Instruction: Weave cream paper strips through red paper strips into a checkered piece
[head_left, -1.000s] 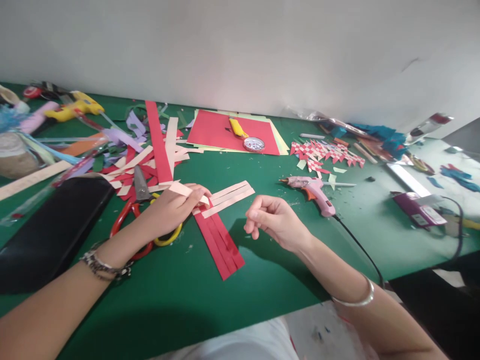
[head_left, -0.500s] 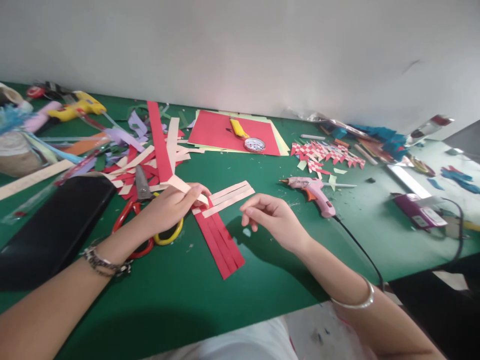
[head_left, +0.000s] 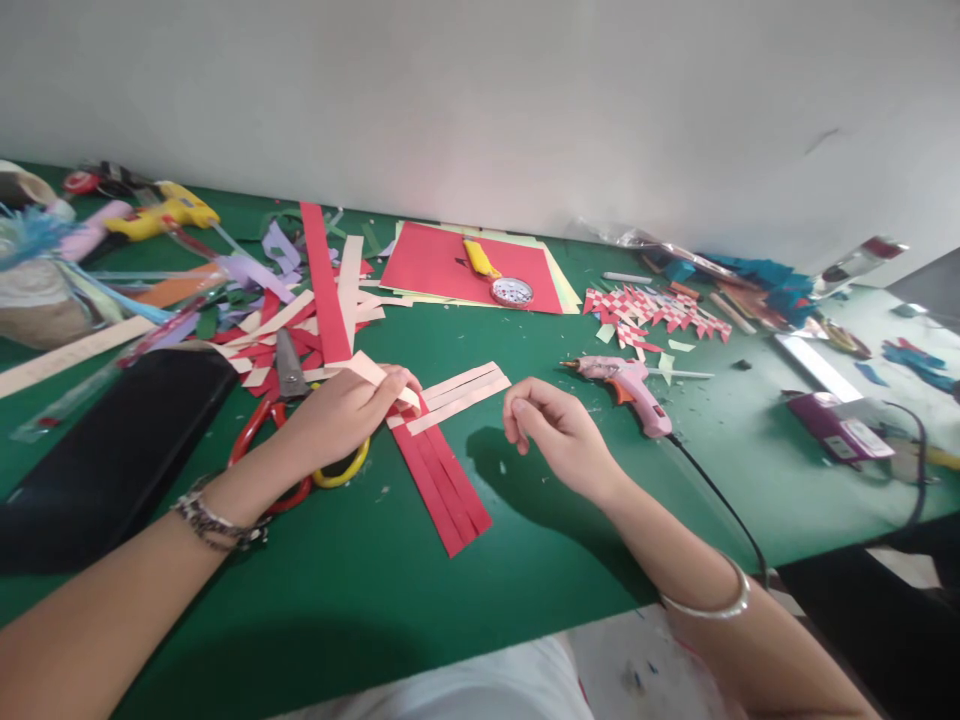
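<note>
Red strips (head_left: 442,480) and cream strips (head_left: 469,392) cross in a woven piece on the green table. My left hand (head_left: 352,410) is closed on the strips at the upper left end of this piece, and a cream strip curls over its fingers. Its fingertips hide part of the weave. To the right of the cream ends, my right hand (head_left: 559,430) hovers over the table, fingers curled in with thumb against them, touching no strip. What its fingertips hold, if anything, cannot be made out. Scissors (head_left: 291,365) with red and yellow handles lie partly under my left wrist.
A pink glue gun (head_left: 634,390) with a black cord lies to the right. Behind are red sheets (head_left: 427,262) with a yellow cutter (head_left: 478,258) and a round tin (head_left: 512,291). A black case (head_left: 120,450) and loose strips (head_left: 326,290) are at left; checkered woven pieces (head_left: 660,310) lie back right.
My right hand has moved slightly right, away from the cream strip ends, and its fingers have curled in more. My left hand keeps its grip on the woven piece.
</note>
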